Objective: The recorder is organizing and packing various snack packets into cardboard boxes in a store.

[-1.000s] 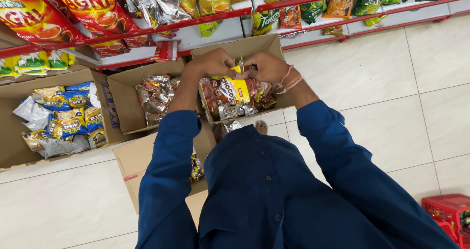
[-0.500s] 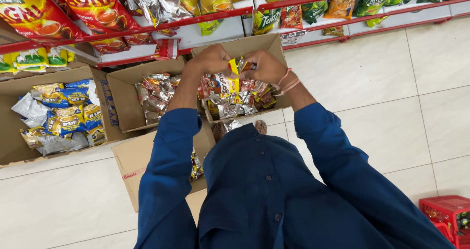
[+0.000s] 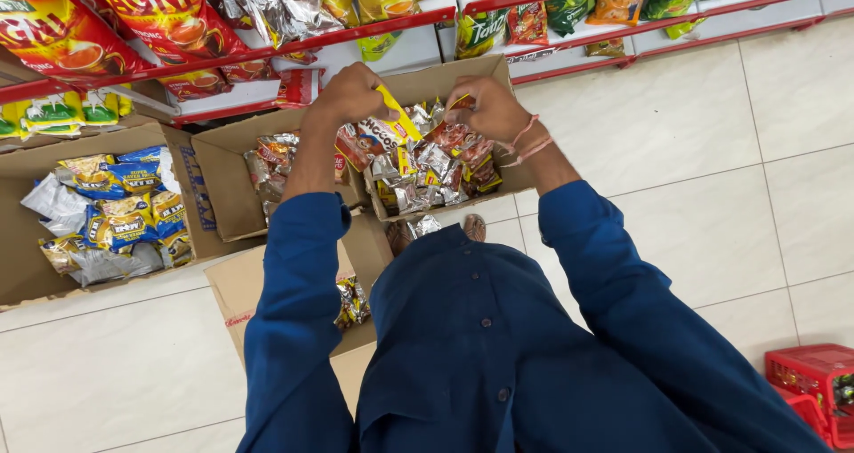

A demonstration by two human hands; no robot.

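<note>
A strip of small red, yellow and silver sachets (image 3: 418,155) hangs bunched over an open cardboard box (image 3: 498,75) on the tiled floor (image 3: 694,150). The left hand (image 3: 351,93) pinches a yellow sachet at its top; the right hand (image 3: 485,106) grips the strip's other end. More boxes of packets (image 3: 116,208) sit to the left, below red shelves (image 3: 356,30).

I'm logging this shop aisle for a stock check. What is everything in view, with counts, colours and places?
Sachet strips: a bunch, silver, red and yellow, held over the middle box.
Cardboard boxes: four, brown, on the floor; the left one holds blue and yellow packets.
Shelf rails: red, along the top, with hanging pouches, count unclear.
Basket: red, bottom right corner.
Floor tiles: pale cream.
Sleeves: two, dark blue.
Left hand: grips the bunch's yellow end.
Right hand: grips the bunch, thread band at the wrist.
</note>
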